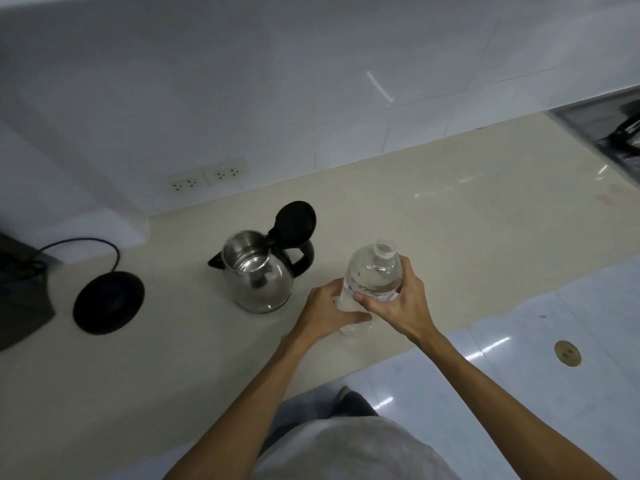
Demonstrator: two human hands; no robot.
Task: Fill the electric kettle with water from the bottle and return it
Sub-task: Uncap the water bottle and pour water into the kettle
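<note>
A steel electric kettle stands on the cream counter with its black lid flipped up and its inside showing. To its left lies the round black kettle base with a cord running off to the left. A clear plastic water bottle, uncapped, stands upright just right of the kettle. My right hand wraps the bottle's upper body. My left hand grips its lower part near the counter.
Two wall sockets sit low on the white tiled wall behind the kettle. A dark appliance occupies the left edge. A sink area with a black object is at the far right. The counter's front edge runs under my forearms.
</note>
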